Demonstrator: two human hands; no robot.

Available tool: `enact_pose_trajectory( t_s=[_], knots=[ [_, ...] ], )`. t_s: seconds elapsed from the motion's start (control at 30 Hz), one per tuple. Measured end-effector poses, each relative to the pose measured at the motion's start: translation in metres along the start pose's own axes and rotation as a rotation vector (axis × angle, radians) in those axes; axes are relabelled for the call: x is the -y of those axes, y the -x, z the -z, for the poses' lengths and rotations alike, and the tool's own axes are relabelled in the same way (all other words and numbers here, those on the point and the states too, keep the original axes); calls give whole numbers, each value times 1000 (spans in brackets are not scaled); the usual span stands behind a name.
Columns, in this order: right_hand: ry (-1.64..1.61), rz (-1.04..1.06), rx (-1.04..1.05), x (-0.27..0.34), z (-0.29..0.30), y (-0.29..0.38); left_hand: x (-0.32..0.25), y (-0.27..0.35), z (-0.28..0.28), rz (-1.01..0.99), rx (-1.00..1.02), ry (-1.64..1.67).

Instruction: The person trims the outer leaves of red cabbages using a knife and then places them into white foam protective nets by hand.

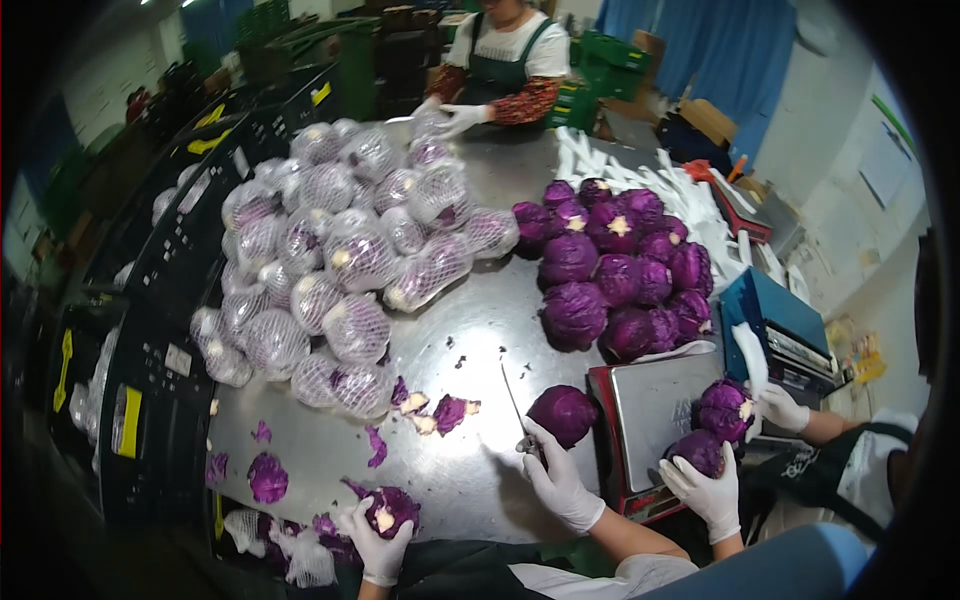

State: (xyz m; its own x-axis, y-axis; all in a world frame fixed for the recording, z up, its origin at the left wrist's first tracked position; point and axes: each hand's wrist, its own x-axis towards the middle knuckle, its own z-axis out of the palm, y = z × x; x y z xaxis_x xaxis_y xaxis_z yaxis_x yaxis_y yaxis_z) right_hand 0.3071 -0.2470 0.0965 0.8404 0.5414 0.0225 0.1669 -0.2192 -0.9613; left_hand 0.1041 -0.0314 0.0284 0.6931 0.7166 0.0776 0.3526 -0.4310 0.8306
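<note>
My left hand [381, 544], in a white glove, holds a red cabbage [395, 513] at the near edge of the metal table [480, 330]; its pale cut stem faces up. In my gloved right hand [559, 480] is a knife [514, 396], its thin blade pointing away from me over the table. Just beyond that hand, another red cabbage [570, 414] rests beside the scale. Cut stem pieces and purple leaves [451, 414] lie beyond my left hand, and a loose purple leaf piece [268, 478] is to its left.
Net-wrapped cabbages [360, 259] are piled on the left beside black crates [169, 375]. Bare cabbages [574, 311] and white foam nets [660, 187] lie right. A co-worker holds two cabbages over the scale [660, 420]; another person [506, 67] stands across. A crate with netting [307, 559] sits below the edge.
</note>
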Motion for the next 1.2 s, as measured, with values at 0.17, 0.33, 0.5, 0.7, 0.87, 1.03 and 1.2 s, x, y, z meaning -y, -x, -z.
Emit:
enact_pose_trajectory(
  t_s=[0.17,0.33,0.5,0.7,0.87,1.03,1.2],
  knots=[
    [-148,-23,122,3,-23,7,-3,-6,-1,-84,5,-118],
    [-23,18,465,-19,-66,3,-2,-10,-4,-167,23,-107],
    [221,151,536,-11,-97,-2,-9,-13,-9,-227,48,-101],
    [395,92,788,-14,-109,-6,-8,-16,-12,-223,70,-96],
    [461,195,713,-6,-114,-11,-5,-16,-15,-194,97,-123],
    [571,189,680,-3,-117,-14,-7,-20,-17,-68,87,-57],
    [340,288,453,-29,-127,-12,-14,-25,-16,-81,67,-19]
  ],
)
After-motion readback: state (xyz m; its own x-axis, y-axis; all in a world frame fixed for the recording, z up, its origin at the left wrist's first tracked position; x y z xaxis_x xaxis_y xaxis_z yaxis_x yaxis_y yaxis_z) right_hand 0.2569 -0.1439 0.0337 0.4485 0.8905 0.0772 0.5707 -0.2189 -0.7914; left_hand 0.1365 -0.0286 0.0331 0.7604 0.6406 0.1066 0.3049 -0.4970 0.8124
